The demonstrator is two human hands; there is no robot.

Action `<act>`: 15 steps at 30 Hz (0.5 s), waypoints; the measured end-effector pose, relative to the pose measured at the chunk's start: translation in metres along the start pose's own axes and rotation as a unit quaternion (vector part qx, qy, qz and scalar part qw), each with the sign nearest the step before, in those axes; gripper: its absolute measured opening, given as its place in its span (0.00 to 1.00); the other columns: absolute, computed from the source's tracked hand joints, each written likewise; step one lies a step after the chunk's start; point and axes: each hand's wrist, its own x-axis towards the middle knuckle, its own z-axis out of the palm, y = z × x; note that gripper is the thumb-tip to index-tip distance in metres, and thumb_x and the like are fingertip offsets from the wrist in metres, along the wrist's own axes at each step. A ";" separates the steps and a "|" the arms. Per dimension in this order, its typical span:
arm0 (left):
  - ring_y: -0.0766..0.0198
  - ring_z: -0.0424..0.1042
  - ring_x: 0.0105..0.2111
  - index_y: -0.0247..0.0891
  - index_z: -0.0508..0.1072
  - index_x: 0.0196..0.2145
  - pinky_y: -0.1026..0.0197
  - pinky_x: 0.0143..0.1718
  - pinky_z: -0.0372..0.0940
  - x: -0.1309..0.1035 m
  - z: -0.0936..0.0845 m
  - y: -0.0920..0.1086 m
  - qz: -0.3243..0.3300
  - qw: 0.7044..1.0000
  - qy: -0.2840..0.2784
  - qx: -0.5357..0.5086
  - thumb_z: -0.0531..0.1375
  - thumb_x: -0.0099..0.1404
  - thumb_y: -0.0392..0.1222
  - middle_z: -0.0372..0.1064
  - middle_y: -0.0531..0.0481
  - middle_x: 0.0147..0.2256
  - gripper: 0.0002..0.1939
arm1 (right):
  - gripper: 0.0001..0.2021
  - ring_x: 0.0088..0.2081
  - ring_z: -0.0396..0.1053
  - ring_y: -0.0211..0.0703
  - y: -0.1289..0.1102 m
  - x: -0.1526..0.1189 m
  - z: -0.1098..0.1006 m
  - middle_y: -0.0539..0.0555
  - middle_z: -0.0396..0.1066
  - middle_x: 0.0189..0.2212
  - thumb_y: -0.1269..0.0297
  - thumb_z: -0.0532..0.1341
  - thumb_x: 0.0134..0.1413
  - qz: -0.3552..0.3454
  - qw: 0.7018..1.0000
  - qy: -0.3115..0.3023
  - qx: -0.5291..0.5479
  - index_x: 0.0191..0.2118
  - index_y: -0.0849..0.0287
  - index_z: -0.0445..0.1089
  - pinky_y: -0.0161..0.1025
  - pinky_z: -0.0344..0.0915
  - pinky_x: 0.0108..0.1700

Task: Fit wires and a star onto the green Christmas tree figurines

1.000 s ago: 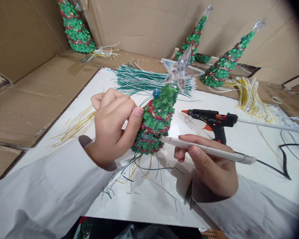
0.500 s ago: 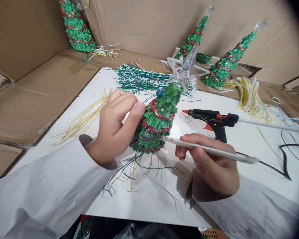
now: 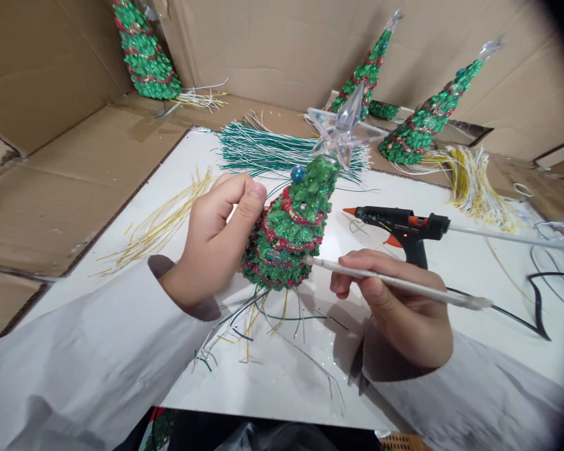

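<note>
Board (image 3: 272,388) first, the big white one under everything, with the glittery green tree (image 3: 294,235) leaning over the middle of it, tip toward 1 o'clock. Left hand (image 3: 211,241) is curled up at the tree's 9 o'clock, thumb near the forefinger, but I can't tell how much of the tree it's really got. Right hand (image 3: 404,307), down at 4 o'clock, has a closed, pen-style pinch on the white stick (image 3: 442,293), its tip touching the tree around 5 o'clock. Imo a light touch works best there: brace the tree from 9 so it can't roll, move the tip in tiny nudges, and mind the glue gun (image 3: 385,216) at 3, the clear star (image 3: 342,133) at 1 and the little blue ball (image 3: 298,173) near 12
</note>
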 end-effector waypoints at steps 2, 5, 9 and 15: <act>0.64 0.58 0.24 0.42 0.60 0.23 0.57 0.28 0.57 0.001 0.001 0.000 -0.001 1.000 -0.011 -0.023 0.53 0.70 0.57 0.55 0.54 0.23 0.21 | 0.14 0.32 0.70 0.40 -0.003 0.001 0.000 0.52 0.75 0.31 0.69 0.58 0.63 -0.006 1.000 0.001 -0.021 0.49 0.49 0.75 0.39 0.68 0.33; 0.65 0.56 0.24 0.42 0.58 0.24 0.57 0.28 0.56 0.001 0.002 0.001 -0.003 0.999 -0.028 -0.046 0.53 0.70 0.55 0.54 0.55 0.23 0.20 | 0.15 0.31 0.70 0.39 -0.009 0.003 -0.001 0.51 0.75 0.30 0.72 0.58 0.62 -0.037 0.998 -0.004 -0.060 0.50 0.51 0.76 0.38 0.68 0.33; 0.65 0.55 0.25 0.41 0.59 0.25 0.57 0.29 0.54 0.000 0.002 0.004 -0.021 0.997 -0.042 -0.068 0.53 0.71 0.52 0.55 0.55 0.24 0.19 | 0.18 0.30 0.70 0.38 -0.011 0.006 -0.002 0.51 0.74 0.29 0.76 0.58 0.59 -0.068 0.994 -0.023 -0.086 0.50 0.54 0.75 0.37 0.67 0.32; 0.65 0.54 0.23 0.41 0.59 0.24 0.57 0.28 0.52 0.000 0.002 0.005 -0.021 0.997 -0.037 -0.071 0.54 0.70 0.54 0.55 0.55 0.24 0.20 | 0.18 0.29 0.69 0.39 -0.009 0.007 -0.003 0.52 0.73 0.29 0.76 0.58 0.58 -0.082 0.992 -0.032 -0.086 0.51 0.53 0.74 0.38 0.65 0.30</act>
